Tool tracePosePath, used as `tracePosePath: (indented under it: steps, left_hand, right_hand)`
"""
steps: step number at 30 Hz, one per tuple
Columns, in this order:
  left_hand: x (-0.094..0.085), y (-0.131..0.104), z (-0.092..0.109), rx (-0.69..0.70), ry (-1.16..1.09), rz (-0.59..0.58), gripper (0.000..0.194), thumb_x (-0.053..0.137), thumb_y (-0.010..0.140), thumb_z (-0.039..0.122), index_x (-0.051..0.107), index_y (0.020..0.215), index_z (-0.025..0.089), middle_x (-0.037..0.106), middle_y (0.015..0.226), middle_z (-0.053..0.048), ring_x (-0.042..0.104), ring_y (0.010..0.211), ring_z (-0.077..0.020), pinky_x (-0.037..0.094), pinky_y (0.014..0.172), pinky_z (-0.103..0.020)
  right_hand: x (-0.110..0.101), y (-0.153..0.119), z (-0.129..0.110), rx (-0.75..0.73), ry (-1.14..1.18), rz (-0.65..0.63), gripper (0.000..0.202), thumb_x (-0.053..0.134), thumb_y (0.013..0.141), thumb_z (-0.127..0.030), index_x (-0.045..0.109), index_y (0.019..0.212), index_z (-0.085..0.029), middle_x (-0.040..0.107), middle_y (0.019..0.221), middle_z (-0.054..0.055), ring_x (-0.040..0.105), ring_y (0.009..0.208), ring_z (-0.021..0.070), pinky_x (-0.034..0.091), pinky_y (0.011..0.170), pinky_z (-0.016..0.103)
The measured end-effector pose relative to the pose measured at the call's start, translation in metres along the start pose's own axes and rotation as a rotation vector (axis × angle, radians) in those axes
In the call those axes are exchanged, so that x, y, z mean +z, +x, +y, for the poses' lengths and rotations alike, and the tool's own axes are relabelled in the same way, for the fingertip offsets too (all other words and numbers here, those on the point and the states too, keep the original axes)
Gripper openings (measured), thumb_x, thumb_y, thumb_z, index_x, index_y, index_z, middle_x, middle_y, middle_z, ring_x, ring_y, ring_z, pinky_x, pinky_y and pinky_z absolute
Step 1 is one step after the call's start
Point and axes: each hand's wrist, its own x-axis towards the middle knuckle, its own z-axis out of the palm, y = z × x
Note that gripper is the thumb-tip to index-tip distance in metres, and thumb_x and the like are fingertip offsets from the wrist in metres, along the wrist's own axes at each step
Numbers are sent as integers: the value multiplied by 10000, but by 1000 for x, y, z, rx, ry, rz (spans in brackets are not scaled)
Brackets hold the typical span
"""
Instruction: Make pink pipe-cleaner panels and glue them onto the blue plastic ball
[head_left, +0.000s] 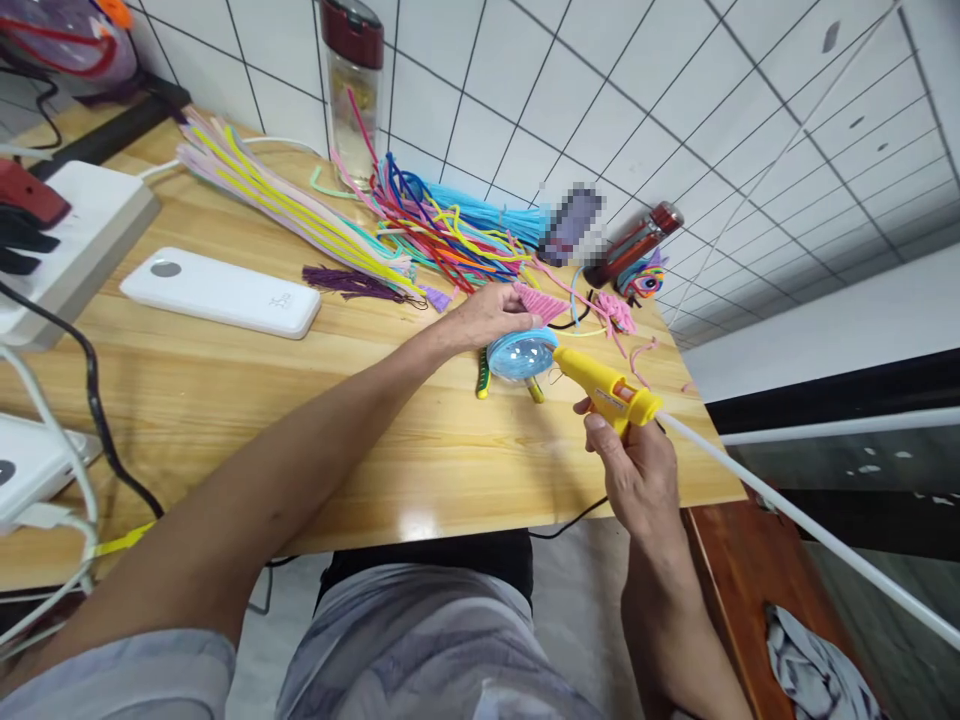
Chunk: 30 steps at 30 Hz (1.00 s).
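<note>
My left hand (495,312) is closed at the upper edge of a clear plastic dome (523,360) with a light-blue fuzzy rim. A pink ribbed triangular piece (543,304) made of pipe cleaner stands at its fingertips; whether it is joined to the dome I cannot tell. My right hand (637,465) grips a yellow hot glue gun (600,384), its nozzle at the dome's right rim. A long white glue stick (795,520) runs out of the gun's back. Green-and-yellow handles (484,375), perhaps of pliers, lie partly hidden under the dome.
Loose pipe cleaners (450,225) in many colours lie along the wall, beside a purple bundle (360,283). A glass bottle (352,100), a red flask (634,245) and a small colourful fish (643,277) stand behind. At left are a white power bank (221,292) and a power strip (82,240).
</note>
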Motion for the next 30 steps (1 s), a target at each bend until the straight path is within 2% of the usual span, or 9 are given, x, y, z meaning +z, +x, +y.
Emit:
tracePosePath:
  steps: [5, 12, 20, 25, 30]
  left_hand:
    - [0, 0, -1, 8, -21, 4, 366, 915, 757, 240, 755, 1053, 94, 831, 1094, -143, 796, 1041, -262, 621, 1011, -449]
    - [1, 0, 2, 27, -15, -9, 296, 877, 780, 186, 755, 1030, 85, 833, 1064, -137, 800, 1024, -259, 620, 1018, -448]
    - [3, 1, 1, 21, 7, -4, 234, 846, 795, 152, 744, 1002, 108, 832, 1061, -114, 792, 1021, -238, 612, 1037, -454]
    - [2, 2, -1, 37, 27, -26, 211, 819, 815, 176, 741, 999, 109, 828, 1023, -97, 779, 977, -213, 621, 965, -389]
    - [2, 0, 2, 44, 17, -39, 255, 815, 810, 190, 759, 1045, 109, 826, 1052, -96, 773, 972, -218, 616, 987, -413]
  right_hand:
    - [10, 2, -4, -85, -80, -39, 361, 605, 1050, -536, 721, 1125, -202, 787, 979, 92, 643, 683, 203, 540, 645, 368]
    - [24, 4, -14, -237, -175, -60, 182, 566, 1078, -367, 667, 1074, -215, 722, 894, 46, 660, 734, 205, 548, 693, 346]
    - [36, 1, -10, -376, -276, -29, 205, 550, 1083, -279, 623, 1269, -232, 738, 1084, 89, 735, 944, 245, 572, 758, 350]
    - [38, 3, -8, -404, -293, -10, 206, 549, 1085, -272, 606, 1280, -239, 738, 1098, 85, 740, 965, 236, 581, 767, 339]
    - [38, 4, -10, -371, -298, -39, 194, 541, 1083, -275, 608, 1262, -245, 734, 1069, 78, 737, 938, 237, 580, 748, 343]
